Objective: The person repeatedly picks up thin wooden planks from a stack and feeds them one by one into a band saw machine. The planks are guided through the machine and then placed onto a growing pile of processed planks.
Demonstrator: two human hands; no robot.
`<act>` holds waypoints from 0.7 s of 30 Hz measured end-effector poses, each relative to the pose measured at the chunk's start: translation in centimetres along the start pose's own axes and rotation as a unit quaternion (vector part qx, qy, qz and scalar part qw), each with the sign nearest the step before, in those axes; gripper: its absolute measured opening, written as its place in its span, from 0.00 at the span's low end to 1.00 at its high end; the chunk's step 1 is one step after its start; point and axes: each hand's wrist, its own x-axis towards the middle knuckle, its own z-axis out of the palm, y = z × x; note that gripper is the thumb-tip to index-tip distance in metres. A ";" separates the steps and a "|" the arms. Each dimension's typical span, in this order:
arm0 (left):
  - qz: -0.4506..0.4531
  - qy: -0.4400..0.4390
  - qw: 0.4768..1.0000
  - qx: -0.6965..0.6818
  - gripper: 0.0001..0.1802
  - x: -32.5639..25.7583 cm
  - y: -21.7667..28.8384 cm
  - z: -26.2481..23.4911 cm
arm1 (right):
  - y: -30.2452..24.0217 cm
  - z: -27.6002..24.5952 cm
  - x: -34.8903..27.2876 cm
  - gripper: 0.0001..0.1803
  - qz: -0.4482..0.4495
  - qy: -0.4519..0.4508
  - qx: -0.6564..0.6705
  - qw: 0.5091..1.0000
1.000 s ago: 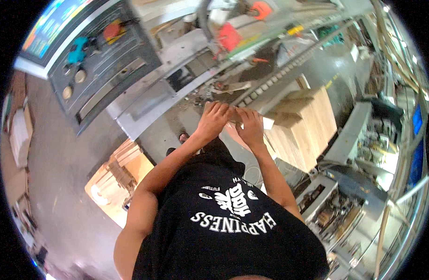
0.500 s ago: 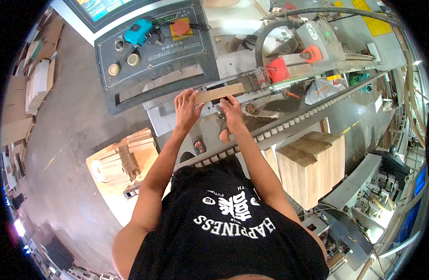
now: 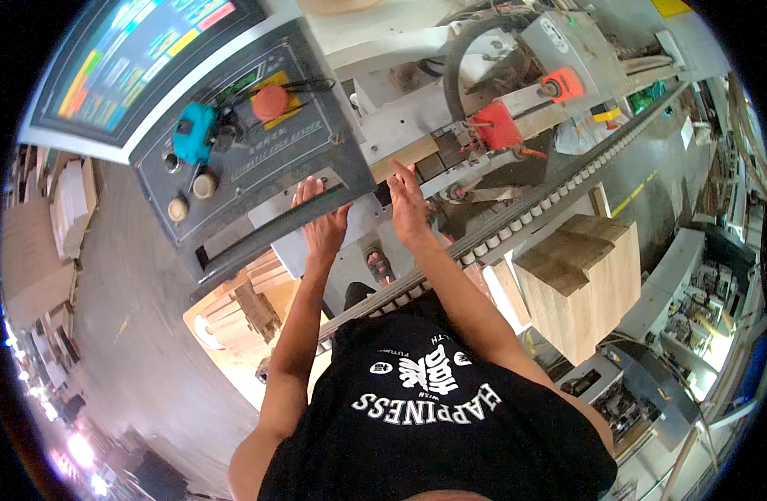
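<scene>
A wooden strip (image 3: 417, 151) lay along the front edge of the machine bed (image 3: 390, 127), presumably for support. The right hand (image 3: 408, 209), fingers loosely extended, was at its side; the left hand (image 3: 323, 227) was open at the control panel's (image 3: 275, 154) lower edge. Stacked boards (image 3: 579, 288) stood beside a roller rail (image 3: 515, 225).

Pale stacked boards (image 3: 71, 210) at the far left

there are two pale knobs (image 3: 204, 185) and one screen (image 3: 145, 67)
</scene>
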 end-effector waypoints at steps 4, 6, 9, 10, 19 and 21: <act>-0.008 0.073 0.997 0.027 0.46 0.6 1.9 2.4 | -1.2 -2.3 1.6 0.32 -0.030 -0.007 -0.028 0.999; -0.025 0.056 0.997 0.051 0.45 0.6 2.4 3.6 | -1.6 -3.1 2.1 0.31 -0.039 0.005 -0.040 0.998; -0.006 0.011 0.998 0.059 0.49 1.2 3.1 5.4 | -2.6 -3.5 2.6 0.29 -0.045 0.037 -0.032 0.998; 0.002 -0.013 0.999 0.044 0.54 1.7 3.8 5.5 | -2.5 -4.3 3.4 0.28 -0.062 0.028 -0.023 0.997; 0.090 0.009 0.996 -0.004 0.54 7.2 11.4 7.1 | -2.0 -6.2 0.1 0.29 -0.177 0.066 -0.198 0.962; 0.101 0.029 0.994 0.037 0.52 8.3 13.0 8.2 | -2.3 -7.4 -3.7 0.23 -0.225 0.053 -0.302 0.925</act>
